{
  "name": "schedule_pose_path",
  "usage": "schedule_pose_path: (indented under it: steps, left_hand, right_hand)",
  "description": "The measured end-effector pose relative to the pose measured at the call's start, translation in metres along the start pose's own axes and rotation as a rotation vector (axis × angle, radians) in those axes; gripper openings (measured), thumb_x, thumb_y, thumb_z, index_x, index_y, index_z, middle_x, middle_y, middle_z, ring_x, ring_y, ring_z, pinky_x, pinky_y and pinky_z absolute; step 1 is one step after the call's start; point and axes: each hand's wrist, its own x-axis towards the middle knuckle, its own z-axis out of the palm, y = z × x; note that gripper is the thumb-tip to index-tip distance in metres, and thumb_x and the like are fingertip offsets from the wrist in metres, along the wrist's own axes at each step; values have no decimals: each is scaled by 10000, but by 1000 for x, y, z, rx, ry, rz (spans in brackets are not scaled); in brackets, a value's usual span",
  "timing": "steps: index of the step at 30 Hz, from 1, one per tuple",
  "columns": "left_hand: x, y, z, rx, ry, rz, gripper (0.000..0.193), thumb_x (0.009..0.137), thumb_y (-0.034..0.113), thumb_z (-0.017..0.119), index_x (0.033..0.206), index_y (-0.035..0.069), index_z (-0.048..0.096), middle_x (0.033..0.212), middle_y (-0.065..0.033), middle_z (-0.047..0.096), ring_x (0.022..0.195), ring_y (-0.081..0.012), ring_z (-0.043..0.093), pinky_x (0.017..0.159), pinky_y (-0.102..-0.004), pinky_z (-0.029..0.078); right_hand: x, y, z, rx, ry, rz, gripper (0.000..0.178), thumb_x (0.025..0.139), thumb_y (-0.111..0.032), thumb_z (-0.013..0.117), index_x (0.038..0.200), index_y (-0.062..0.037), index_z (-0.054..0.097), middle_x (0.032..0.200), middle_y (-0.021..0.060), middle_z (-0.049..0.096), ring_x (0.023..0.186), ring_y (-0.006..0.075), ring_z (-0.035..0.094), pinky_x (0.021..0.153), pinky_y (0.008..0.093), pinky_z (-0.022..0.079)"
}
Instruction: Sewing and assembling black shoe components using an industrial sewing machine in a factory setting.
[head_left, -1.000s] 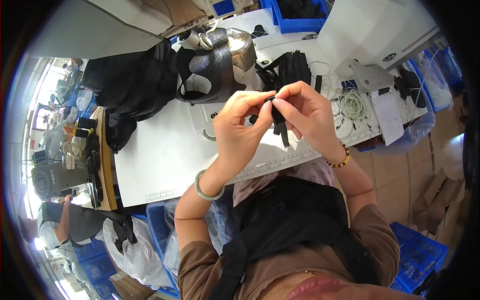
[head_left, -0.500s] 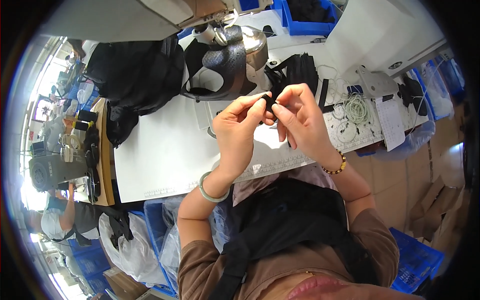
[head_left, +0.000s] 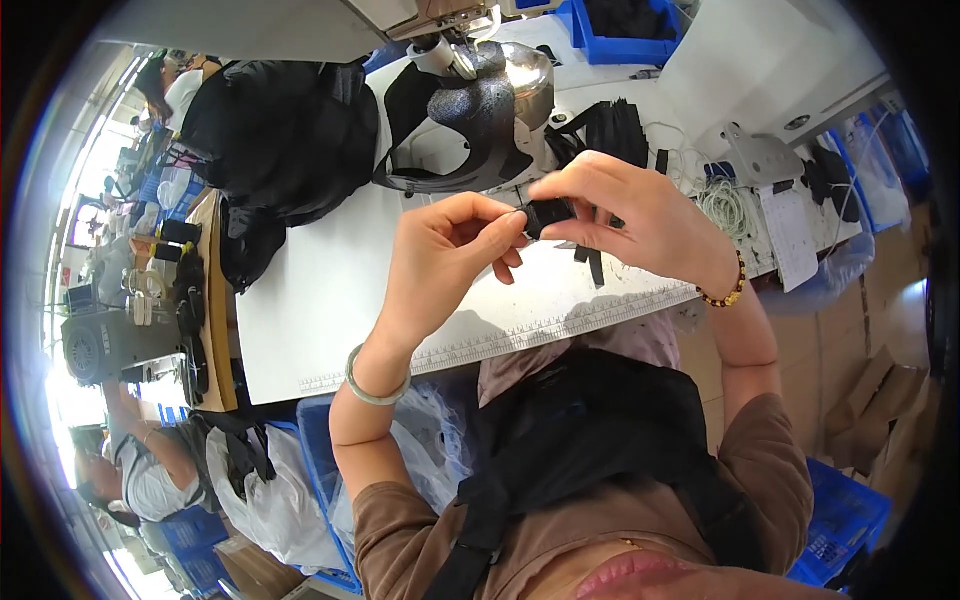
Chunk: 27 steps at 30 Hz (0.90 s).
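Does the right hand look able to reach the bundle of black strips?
Probably yes: nothing visible blocks the right hand from the black strips just beyond, though it's occupied with a small black piece.

A small, dark black oblong piece [head_left: 547,214] is being held above the white table [head_left: 330,330], back from the middle of the table's front edge. Its long side is running left to right, with the right end tilting slightly upward. The left end is being pinched, while the right end is being partly covered. Below and to the right, a narrow black strip [head_left: 597,268] is pointing toward the front edge; its upper part, and any join to the piece, is being hidden.
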Motion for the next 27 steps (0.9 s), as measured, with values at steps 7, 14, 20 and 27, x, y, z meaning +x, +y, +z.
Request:
schedule_pose_path:
  steps: [7,14,20,27]
  left_hand:
    - [7,6,-2,-68,-54,16,122,864,75,618,888,-45,621,714,-66,632,597,-95,597,521,-213,497]
    - [7,17,-14,-70,1,43,113,851,59,626,885,-48,618,706,-78,633,589,-107,607,486,-221,494]
    - [9,46,-52,-124,160,301,102,854,30,592,831,-62,628,704,-118,635,551,-148,604,447,-230,468]
    - [33,55,-50,-64,135,253,130,844,65,624,845,-65,634,703,-107,633,557,-119,607,458,-218,476]
  right_hand:
    - [4,3,4,-6,105,-107,234,816,-161,661,1009,-61,574,866,50,542,611,182,563,552,269,470]
    - [11,-3,13,14,281,-137,300,799,-175,693,1042,-62,558,897,58,546,624,156,579,534,268,481]
    - [43,-22,15,623,303,394,357,862,-192,637,1057,-11,399,944,107,541,520,121,596,414,234,477]
    - [46,-2,26,695,426,330,214,893,-98,553,924,-37,350,695,35,536,440,93,545,366,208,410]
